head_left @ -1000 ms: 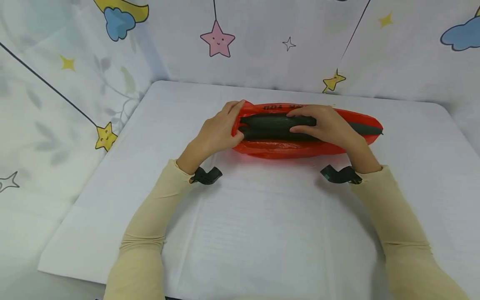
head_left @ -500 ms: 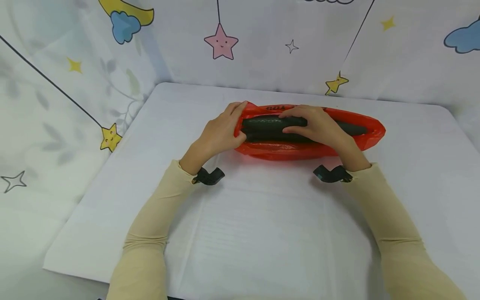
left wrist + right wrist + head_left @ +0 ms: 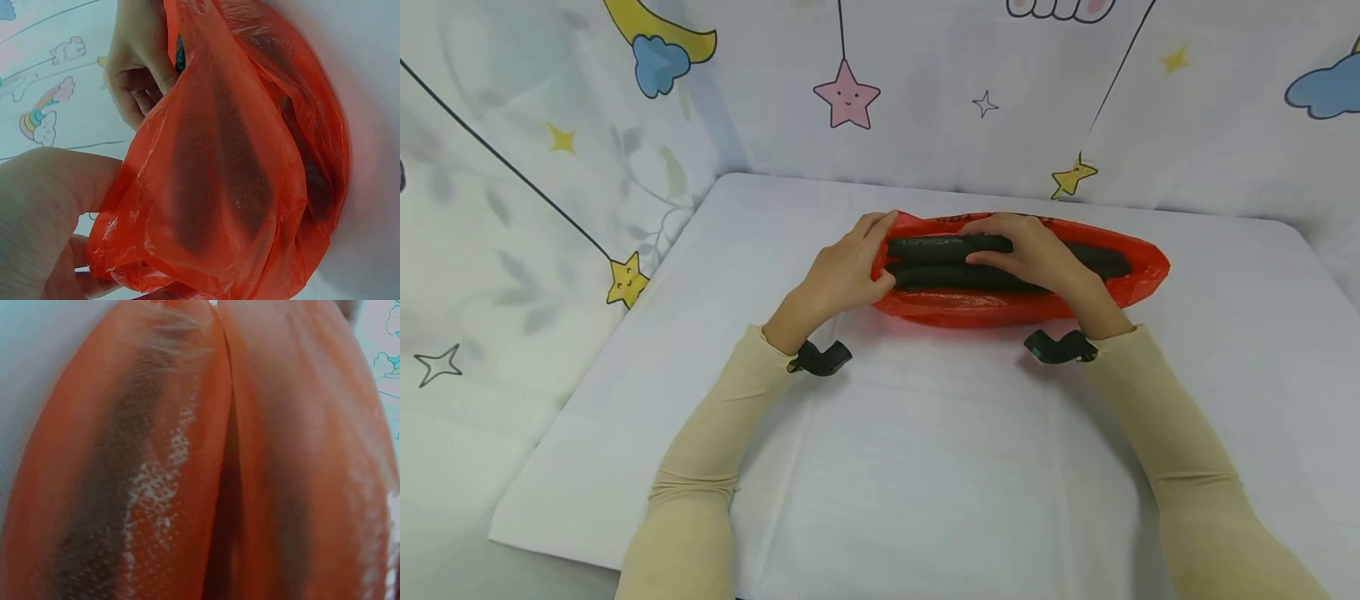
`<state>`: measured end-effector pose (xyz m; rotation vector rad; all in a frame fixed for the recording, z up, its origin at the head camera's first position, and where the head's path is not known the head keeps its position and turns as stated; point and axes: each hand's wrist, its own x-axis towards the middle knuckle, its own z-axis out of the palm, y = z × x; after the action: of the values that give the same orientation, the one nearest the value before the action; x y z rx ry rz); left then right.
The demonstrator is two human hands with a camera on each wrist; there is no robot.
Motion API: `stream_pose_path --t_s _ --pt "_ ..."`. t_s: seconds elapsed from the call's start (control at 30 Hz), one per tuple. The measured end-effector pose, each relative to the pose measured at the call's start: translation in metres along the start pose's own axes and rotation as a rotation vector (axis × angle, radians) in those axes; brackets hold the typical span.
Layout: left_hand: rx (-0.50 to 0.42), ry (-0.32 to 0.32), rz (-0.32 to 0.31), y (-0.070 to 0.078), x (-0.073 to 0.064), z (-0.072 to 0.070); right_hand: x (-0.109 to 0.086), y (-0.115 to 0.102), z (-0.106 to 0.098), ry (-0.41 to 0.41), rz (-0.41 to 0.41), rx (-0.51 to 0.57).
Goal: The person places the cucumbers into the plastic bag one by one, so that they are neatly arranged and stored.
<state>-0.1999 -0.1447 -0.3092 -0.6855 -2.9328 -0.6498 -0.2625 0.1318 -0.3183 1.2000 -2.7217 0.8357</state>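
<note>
A red plastic bag [image 3: 977, 315] lies lengthwise on the table, its long opening facing up. Inside rest dark green cucumbers, an upper one [image 3: 928, 247] and a lower one [image 3: 955, 277] side by side. My left hand [image 3: 842, 268] grips the bag's left end, thumb on the near side and fingers on the far side. My right hand [image 3: 1037, 252] reaches into the opening, its thumb and fingers around the upper cucumber. In the left wrist view, dark cucumber shapes show through the bag [image 3: 237, 156]. The right wrist view shows only stretched bag [image 3: 169, 487] with dark shapes beneath.
The white table [image 3: 910, 467] extends in front of the bag and to both sides. Behind it hangs a pale cloth [image 3: 925, 150] printed with stars, clouds and a moon. Black straps [image 3: 822, 358] stick out from both wrists.
My right hand has moved left with the upper cucumber, whose right tip has drawn back from the bag's right edge to inside it. My left hand keeps its grip. The head view has tilted slightly.
</note>
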Motion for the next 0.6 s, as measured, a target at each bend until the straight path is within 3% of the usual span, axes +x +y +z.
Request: stream_pose_path --t_s 0.33,0.6 --pt "0.004 0.004 -0.003 0.0015 -0.0001 0.0005 0.0019 0.0056 0.0043 0.021 -0.020 -0.011" --pt "0.005 0.003 0.000 0.0017 -0.0002 -0.0004 -0.0022 0.0078 0.0051 -0.030 0.011 0.021"
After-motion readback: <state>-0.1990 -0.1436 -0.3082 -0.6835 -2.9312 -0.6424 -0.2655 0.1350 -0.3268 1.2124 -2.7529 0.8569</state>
